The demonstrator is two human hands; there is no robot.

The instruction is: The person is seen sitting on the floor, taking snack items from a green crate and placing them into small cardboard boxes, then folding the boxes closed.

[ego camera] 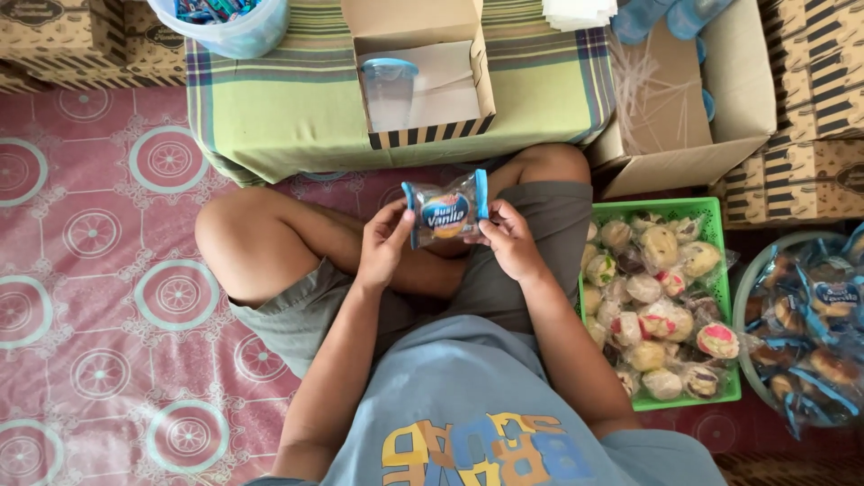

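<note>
You are gripping the wrapped snack cake (447, 213) at centre frame, left hand (382, 245) and right hand (509, 239) pinching opposite ends, its long axis lying across

Blue-edged wrapper (447, 209), green basket (655, 209)

I counted two hands in view, the left hand (382, 245) and the right hand (509, 239), with one wrapped snack cake (447, 212) between them. On the cloth-covered table (297, 108) stood one small open box (423, 72) holding one clear plastic cup (389, 90). One plastic tub (236, 34) sat at the table's far edge. One large open carton (711, 126) stood beside it. There was one green basket (720, 297) with roughly twenty wrapped cakes, too heaped to count exactly, and one round basin (745, 310) of blue-wrapped cakes, also uncountable.
</note>
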